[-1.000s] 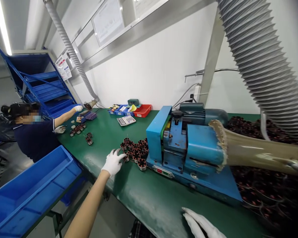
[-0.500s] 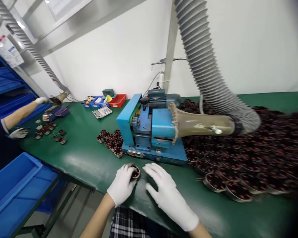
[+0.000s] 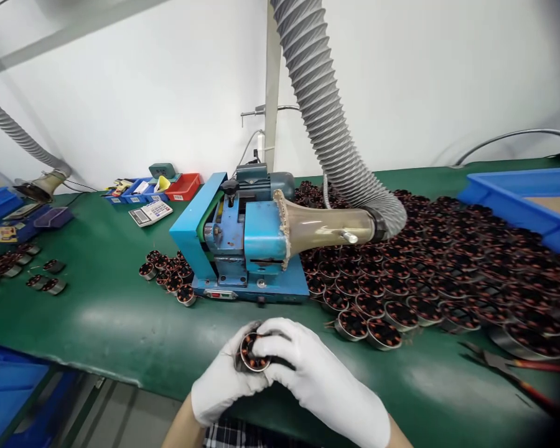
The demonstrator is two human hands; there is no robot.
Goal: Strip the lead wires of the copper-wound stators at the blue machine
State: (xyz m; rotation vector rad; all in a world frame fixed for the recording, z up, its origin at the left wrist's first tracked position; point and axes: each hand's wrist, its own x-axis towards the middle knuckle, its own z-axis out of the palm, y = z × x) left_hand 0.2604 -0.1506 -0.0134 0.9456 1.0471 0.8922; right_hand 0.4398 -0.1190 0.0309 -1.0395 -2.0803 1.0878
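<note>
Both my hands wear white gloves and meet in front of the blue machine [image 3: 242,242]. My left hand [image 3: 224,376] is wrapped around a motor stator [image 3: 251,358], a round metal ring with black and copper-coloured windings facing up. From the other side my right hand [image 3: 298,361] grips the same stator, its fingers over the rim and thumb below. Gloved fingers hide part of the ring. Just left of the machine stands a small group of similar stators [image 3: 173,280], and a large mass of them [image 3: 401,280] spreads out to its right.
A clear duct nozzle [image 3: 331,225] and grey hose [image 3: 317,93] reach over the stators. Red-handled pliers [image 3: 499,361] lie at right, near a blue bin [image 3: 504,190]. A calculator [image 3: 150,213] and small parts trays [image 3: 183,186] sit on the green bench [image 3: 102,298].
My view has turned right, and the co-worker's arms have left it. My left hand has raised the stator off the bench, and my right hand has come in and closed on it.
</note>
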